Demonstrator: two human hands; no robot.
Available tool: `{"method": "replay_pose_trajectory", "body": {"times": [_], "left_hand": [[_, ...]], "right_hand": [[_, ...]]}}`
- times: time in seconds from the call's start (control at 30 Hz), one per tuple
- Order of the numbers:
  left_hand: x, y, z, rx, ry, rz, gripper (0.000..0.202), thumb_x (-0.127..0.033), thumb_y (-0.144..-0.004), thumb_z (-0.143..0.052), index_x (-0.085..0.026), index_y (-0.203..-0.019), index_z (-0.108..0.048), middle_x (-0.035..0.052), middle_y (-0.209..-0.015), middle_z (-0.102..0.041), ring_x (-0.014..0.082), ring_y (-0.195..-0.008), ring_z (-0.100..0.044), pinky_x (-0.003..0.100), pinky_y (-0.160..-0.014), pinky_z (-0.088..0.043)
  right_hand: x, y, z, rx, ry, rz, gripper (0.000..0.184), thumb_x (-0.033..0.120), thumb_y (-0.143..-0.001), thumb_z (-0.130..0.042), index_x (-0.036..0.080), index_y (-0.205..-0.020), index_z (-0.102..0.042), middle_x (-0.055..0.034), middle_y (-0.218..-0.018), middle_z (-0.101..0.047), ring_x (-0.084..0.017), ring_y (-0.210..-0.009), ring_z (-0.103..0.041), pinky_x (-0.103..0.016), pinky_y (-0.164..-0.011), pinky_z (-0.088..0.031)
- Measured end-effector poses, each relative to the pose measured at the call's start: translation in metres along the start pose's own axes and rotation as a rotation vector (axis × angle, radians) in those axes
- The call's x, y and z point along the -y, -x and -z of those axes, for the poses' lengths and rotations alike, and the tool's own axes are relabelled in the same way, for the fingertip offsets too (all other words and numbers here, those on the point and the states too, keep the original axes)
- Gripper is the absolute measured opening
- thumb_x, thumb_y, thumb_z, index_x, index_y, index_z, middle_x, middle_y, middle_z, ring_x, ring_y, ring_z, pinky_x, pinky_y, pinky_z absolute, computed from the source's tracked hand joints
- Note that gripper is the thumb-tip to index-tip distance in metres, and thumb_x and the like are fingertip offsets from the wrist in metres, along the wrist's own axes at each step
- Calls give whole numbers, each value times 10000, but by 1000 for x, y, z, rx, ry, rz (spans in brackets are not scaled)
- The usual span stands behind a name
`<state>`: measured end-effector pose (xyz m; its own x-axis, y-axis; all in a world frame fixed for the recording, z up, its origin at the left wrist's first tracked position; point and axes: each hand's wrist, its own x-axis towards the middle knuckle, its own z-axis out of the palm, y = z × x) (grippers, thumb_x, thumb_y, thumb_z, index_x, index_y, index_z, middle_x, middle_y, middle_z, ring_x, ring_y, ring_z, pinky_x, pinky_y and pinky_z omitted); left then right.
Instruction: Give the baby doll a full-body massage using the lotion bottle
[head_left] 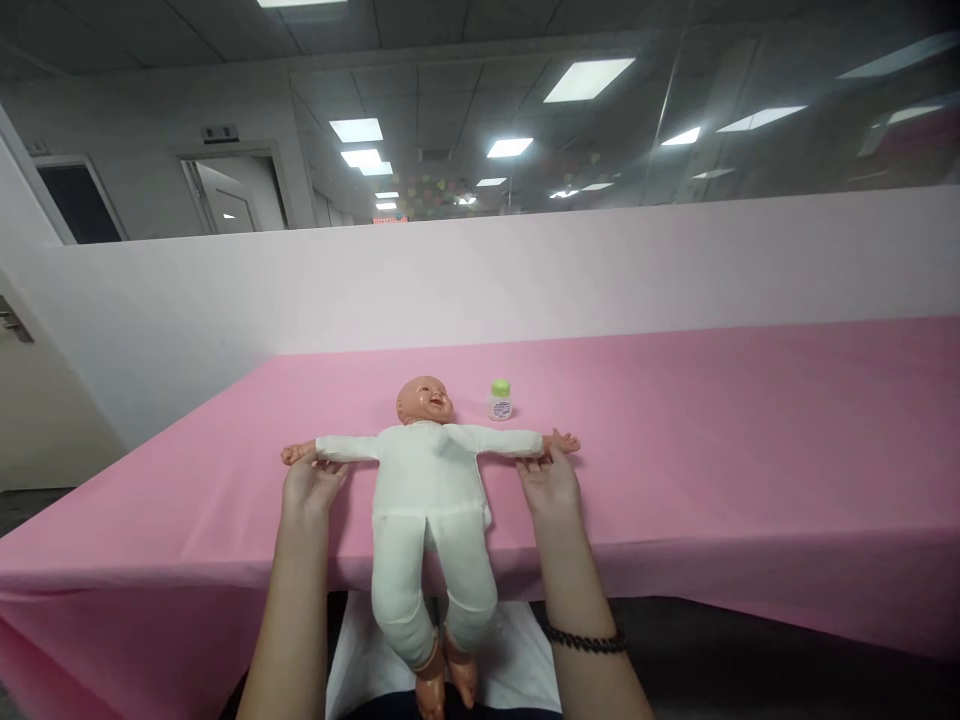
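Observation:
A baby doll (429,475) with a white cloth body lies on its back, arms spread wide. Its head points to the far side, and its legs hang over the table's near edge. At the wrist of the doll's arm on the left, my left hand (309,482) grips with the palm up and the fingers partly under the sleeve. My right hand (553,482) has the other wrist in the same way, its fingertips partly hidden beneath the arm. Near the doll's head stands a small clear bottle (500,402) with a green cap and a printed label.
A pink cloth (712,440) covers the table and hangs over its front edge. Behind it runs a low white wall (525,280) with glass above. A white cloth (517,650) lies below the doll's legs. A door handle (13,320) shows at far left.

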<state>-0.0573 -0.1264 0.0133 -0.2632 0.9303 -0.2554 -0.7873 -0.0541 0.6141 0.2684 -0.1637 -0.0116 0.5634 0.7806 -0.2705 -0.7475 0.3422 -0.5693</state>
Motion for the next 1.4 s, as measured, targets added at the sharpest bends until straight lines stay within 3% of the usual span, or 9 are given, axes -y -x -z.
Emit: {"method": "replay_pose_trajectory", "body": {"times": [0.17,0.27,0.4,0.5,0.6,0.77,0.9,1.17,1.4], "left_hand": [[2,5,2,-64,0,15,231,-9,-892,-405,-214,-846,-502,6,-916,-616,126,-811,-623,322,-796,-577],[2,9,-2,-46,-22,-18,220,-9,-887,-433,-214,-826,-486,-14,-873,-588,106,-778,-605,284,-795,-558],[6,18,-15,89,-137,-204,156,-105,-891,-588,-237,-967,-556,-12,-995,-617,106,-916,-628,245,-864,-518],[13,28,-29,254,-471,-540,243,-268,-897,-652,-262,-1123,-564,22,-1199,-622,158,-1142,-599,280,-966,-478],[24,37,-40,444,-824,-693,262,-356,-912,-609,-227,-1139,-581,77,-1270,-625,221,-1212,-577,344,-1008,-463],[43,45,-46,650,-1273,-841,368,-197,-888,-530,-215,-1249,-596,92,-1298,-651,245,-1228,-575,414,-1071,-421],[48,50,-46,772,-1470,-904,497,-61,-774,-476,-189,-1230,-625,105,-1212,-670,258,-1157,-582,431,-1023,-448],[48,51,-46,738,-1434,-930,426,-98,-829,-476,-207,-1215,-620,97,-1227,-668,256,-1177,-582,433,-1033,-443],[18,18,-29,406,-976,-747,286,-407,-900,-569,-213,-1110,-556,91,-1183,-634,246,-1129,-614,410,-988,-489]], "right_hand": [[6,7,-3,-107,-81,-142,260,267,-989,-487,335,-1213,-600,7,-1202,-627,-106,-954,-652,-266,-829,-573],[11,11,-10,-75,-69,-113,285,262,-985,-498,335,-1242,-597,9,-1202,-623,-97,-936,-647,-243,-812,-560],[10,20,-25,160,48,137,380,333,-909,-624,304,-1287,-589,-9,-1242,-633,-129,-1014,-649,-292,-892,-534],[3,33,-37,347,179,355,446,401,-828,-733,259,-1229,-600,-50,-1365,-605,-192,-1195,-601,-384,-1021,-481],[-4,48,-43,604,353,449,415,409,-838,-743,255,-1196,-600,-66,-1440,-569,-213,-1314,-530,-423,-1109,-412],[-9,66,-36,1017,768,517,279,269,-891,-673,249,-1166,-629,-49,-1268,-662,-216,-1239,-578,-405,-1107,-403],[-10,69,-29,1178,984,574,263,188,-879,-648,248,-1136,-648,-38,-1211,-677,-225,-1173,-602,-392,-1042,-441],[-6,62,-29,1173,945,589,280,228,-903,-649,264,-1181,-647,-42,-1241,-674,-229,-1210,-594,-408,-1086,-424],[12,43,-33,840,497,479,339,400,-878,-722,270,-1180,-637,-64,-1364,-634,-227,-1291,-568,-435,-1111,-429]]}}
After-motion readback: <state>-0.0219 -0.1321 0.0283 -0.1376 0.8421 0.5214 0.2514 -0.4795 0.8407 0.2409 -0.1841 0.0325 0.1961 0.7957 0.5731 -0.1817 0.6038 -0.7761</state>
